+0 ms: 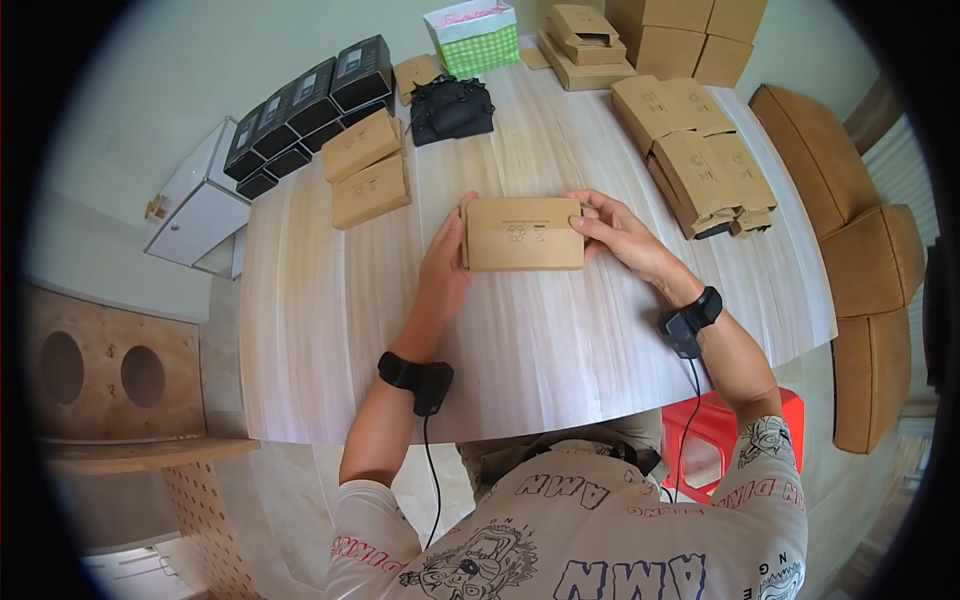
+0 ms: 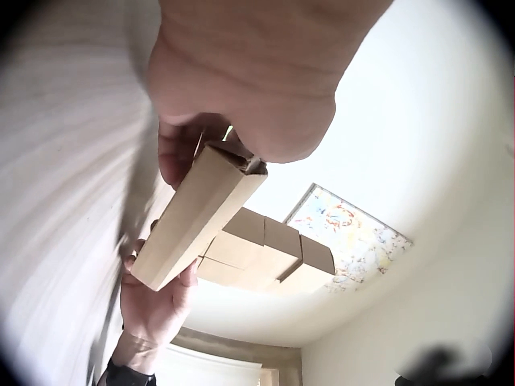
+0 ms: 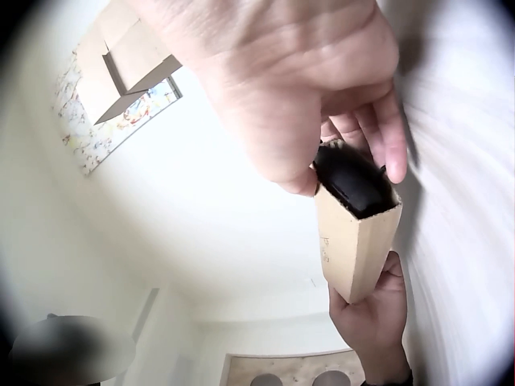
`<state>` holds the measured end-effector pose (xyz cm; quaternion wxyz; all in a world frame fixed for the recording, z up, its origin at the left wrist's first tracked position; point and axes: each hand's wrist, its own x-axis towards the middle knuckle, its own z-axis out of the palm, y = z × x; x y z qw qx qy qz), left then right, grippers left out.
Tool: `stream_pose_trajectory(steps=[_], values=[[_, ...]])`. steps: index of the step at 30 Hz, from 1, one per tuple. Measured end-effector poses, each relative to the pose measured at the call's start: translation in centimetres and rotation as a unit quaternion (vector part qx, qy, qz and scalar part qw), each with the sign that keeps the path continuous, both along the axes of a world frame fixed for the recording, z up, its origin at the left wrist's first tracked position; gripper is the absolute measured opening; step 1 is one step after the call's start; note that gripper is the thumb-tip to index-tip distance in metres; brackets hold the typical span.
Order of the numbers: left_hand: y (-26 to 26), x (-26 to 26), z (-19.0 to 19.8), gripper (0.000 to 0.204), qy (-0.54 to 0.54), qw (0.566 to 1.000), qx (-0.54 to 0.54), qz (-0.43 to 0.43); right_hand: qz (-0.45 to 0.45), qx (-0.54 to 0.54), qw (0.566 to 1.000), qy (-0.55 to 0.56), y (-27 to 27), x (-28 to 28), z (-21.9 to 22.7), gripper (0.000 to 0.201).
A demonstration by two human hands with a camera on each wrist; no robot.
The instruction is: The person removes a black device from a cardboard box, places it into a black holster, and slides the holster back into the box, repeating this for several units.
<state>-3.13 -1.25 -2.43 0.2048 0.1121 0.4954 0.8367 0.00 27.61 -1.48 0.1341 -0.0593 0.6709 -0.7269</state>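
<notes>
A small brown cardboard box (image 1: 524,240) with printed symbols is held between both hands above the middle of the table. My left hand (image 1: 447,270) grips its left end, the fingers partly hidden behind it. At the right end my right hand (image 1: 625,240) holds the box, thumb on the front face. In the right wrist view that end of the box (image 3: 354,241) is open, and a black object (image 3: 354,181) shows inside the opening, beside the right fingers. The left wrist view shows the box (image 2: 193,209) with flaps at the left hand's end.
Brown boxes (image 1: 368,170) and stacked black boxes (image 1: 310,95) stand at the left. Behind are a black item (image 1: 452,108) and a green checked basket (image 1: 478,48). Several brown boxes (image 1: 695,150) lie at the right; a red stool (image 1: 785,420) is below the table edge.
</notes>
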Motion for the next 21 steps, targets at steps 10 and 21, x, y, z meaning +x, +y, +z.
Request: stream_pose_trajectory(steps=[10,21], values=[[0.0,0.2,-0.6,0.057,0.022,0.998,-0.034,-0.055,0.026,0.061,0.998,0.003,0.3,0.0,-0.2,0.053],[-0.1,-0.1,-0.5,0.047,-0.023,1.0,-0.001,-0.016,-0.013,-0.01,1.0,0.002,0.6,0.1,1.2,0.051]])
